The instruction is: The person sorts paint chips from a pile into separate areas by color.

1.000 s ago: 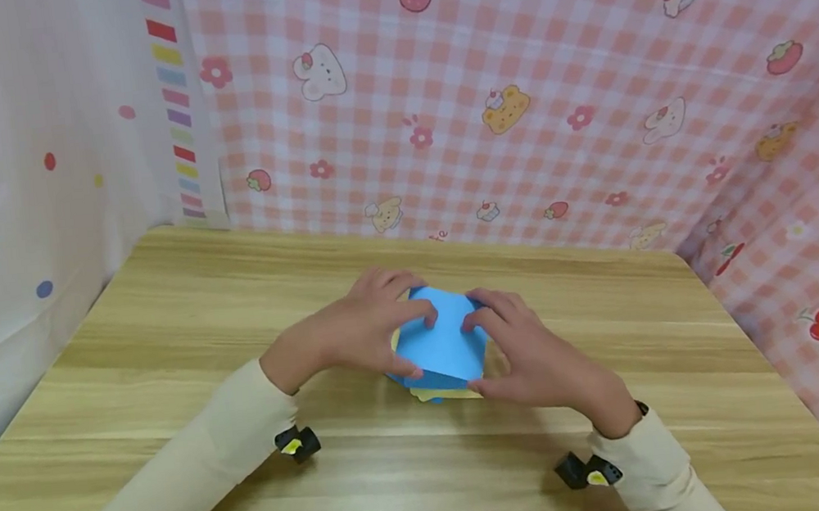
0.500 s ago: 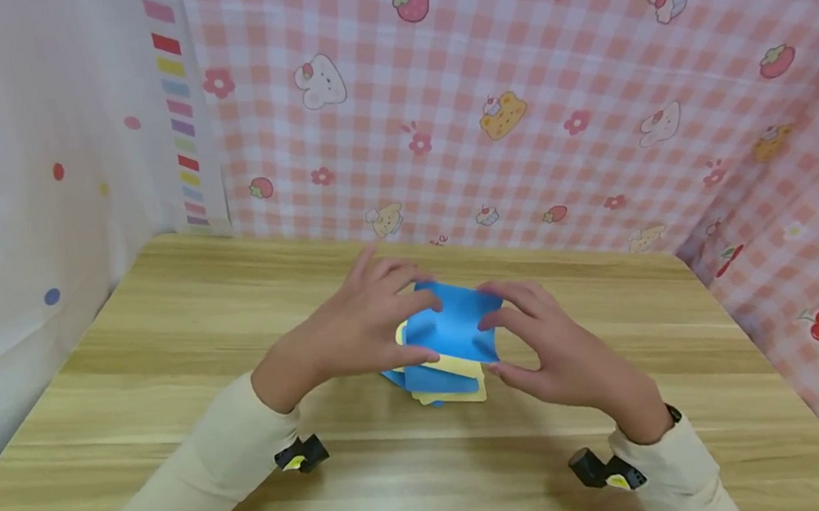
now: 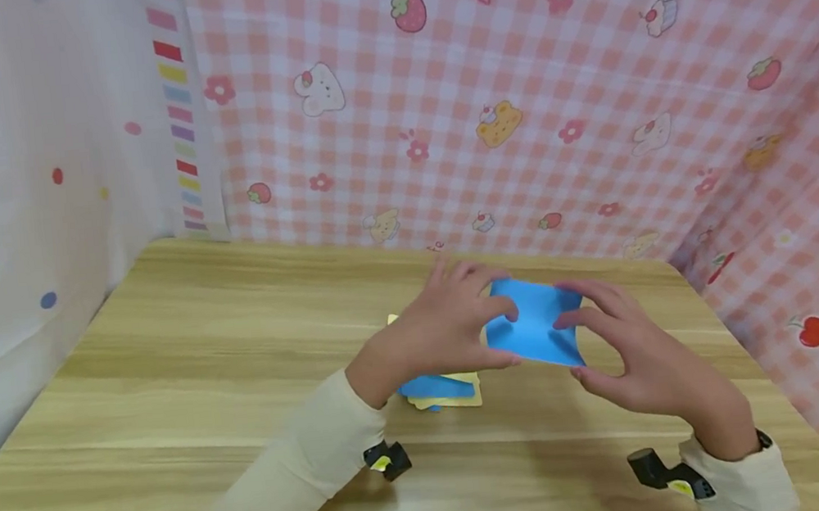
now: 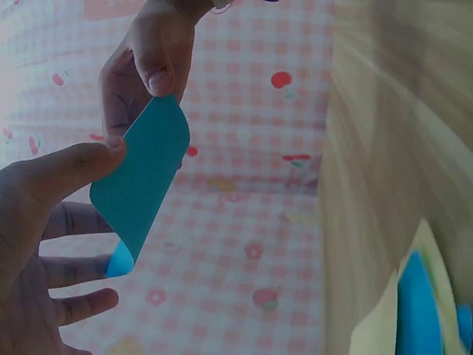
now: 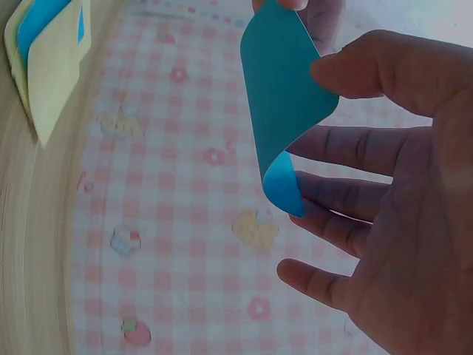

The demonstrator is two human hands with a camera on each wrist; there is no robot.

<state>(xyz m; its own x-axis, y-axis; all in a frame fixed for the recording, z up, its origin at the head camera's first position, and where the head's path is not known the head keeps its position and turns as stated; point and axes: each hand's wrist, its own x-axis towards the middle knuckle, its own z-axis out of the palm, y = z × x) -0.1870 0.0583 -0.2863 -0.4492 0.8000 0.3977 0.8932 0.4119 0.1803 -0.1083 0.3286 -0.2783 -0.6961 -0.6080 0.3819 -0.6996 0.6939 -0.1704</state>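
A bent blue paper card (image 3: 536, 327) hangs above the table, pinched at its two sides by both hands. My left hand (image 3: 453, 321) grips its left edge between thumb and fingers, and my right hand (image 3: 644, 348) grips its right edge the same way. The left wrist view shows the blue card (image 4: 144, 166) curving between the two thumbs. Its lower corner curls over in the right wrist view. Below and left of the card, a loose pile of blue and yellow cards (image 3: 440, 388) lies on the table, partly hidden behind my left hand and wrist.
The wooden table (image 3: 202, 333) reaches back to a pink checked cloth (image 3: 368, 128) with printed figures. A pale dotted cloth (image 3: 21, 219) hangs along the left side. More checked cloth borders the right. Each sleeve carries a small black wrist camera (image 3: 388, 461).
Both hands have lifted the blue card off the pile and carried it to the right. The other blue and yellow cards stay on the table.
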